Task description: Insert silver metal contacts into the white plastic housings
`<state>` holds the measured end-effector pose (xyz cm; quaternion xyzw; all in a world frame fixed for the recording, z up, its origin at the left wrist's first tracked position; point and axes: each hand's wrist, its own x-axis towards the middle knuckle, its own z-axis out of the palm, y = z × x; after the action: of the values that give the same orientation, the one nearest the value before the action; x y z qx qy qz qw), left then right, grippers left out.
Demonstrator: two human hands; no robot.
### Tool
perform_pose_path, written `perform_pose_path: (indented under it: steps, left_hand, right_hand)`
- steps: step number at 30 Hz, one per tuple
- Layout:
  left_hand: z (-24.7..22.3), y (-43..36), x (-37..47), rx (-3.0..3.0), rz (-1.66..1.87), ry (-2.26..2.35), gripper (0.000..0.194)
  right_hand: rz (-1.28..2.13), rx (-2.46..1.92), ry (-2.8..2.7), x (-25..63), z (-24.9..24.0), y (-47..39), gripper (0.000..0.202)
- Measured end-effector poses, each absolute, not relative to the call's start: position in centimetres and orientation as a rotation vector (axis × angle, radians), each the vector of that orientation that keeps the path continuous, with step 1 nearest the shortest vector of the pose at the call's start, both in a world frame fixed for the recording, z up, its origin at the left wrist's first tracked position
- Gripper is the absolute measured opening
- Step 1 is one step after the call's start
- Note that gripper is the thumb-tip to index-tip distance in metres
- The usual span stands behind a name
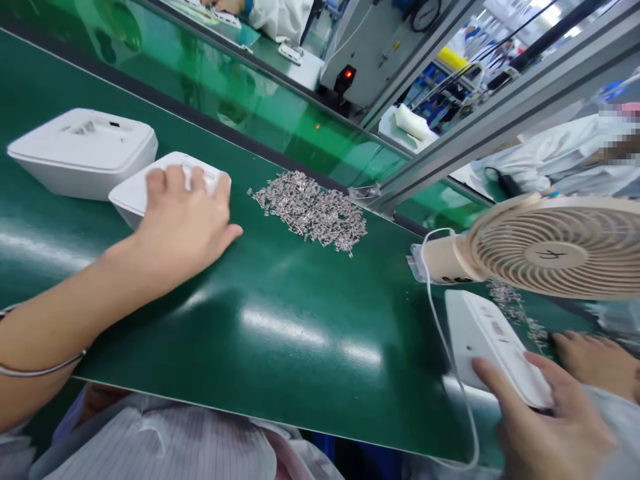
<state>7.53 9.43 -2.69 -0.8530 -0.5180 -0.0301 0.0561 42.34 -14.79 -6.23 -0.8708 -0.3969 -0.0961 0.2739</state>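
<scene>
My left hand (177, 223) rests over a white plastic housing (131, 202), fingers spread across its top and the thumb sticking out clear of it. Just left of that stands a second white housing (83, 143) with tapered sides and a recess in its upper face. At the lower right, my right hand (550, 420) grips another white housing (493, 337), thumb on the near side and fingers on the far side. This one is tilted, with small slots showing along its face. A heap of small shiny metal parts (313, 210) lies between the hands, touching neither.
A beige fan (555, 253) stands at the right; its white cable (440, 320) hangs past the held housing. Another person's hand (597, 360) is beside more metal parts (510, 300). A metal post (450, 133) and a green transparent panel (225, 87) border the green table (280, 373).
</scene>
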Motion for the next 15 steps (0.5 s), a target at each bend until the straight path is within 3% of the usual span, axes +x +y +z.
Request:
perform_pose_path:
  steps: [2,6,8,10,12,15]
  left_hand:
    - [-3.4,8.6,8.5,-2.819,-0.053,-1.297,0.061]
    - [-5.1,6.2,9.7,-3.266,-0.021,-0.652,0.078]
    - [-5.6,5.5,9.8,-3.312,-0.081,-0.541,0.069]
    - [-5.7,5.3,9.6,-3.293,-0.156,-0.545,0.054]
    - [-5.6,5.5,9.5,-3.259,-0.213,-0.586,0.044]
    - [-5.6,5.8,9.4,-3.238,-0.25,-0.601,0.043]
  right_hand:
    - [-0.247,-2.303,-1.146,38.9,-5.9,-13.7,0.059]
    - [0.292,-1.765,-1.796,33.4,-5.3,-10.1,0.071]
    - [0.545,-1.598,-1.78,32.5,-5.3,-7.7,0.079]
    - [0.605,-1.614,-1.582,32.9,-5.9,-4.9,0.066]
    - [0.453,-1.781,-1.301,34.0,-6.9,-1.9,0.034]
    - [0.322,-1.852,-1.179,35.5,-8.5,1.7,0.02]
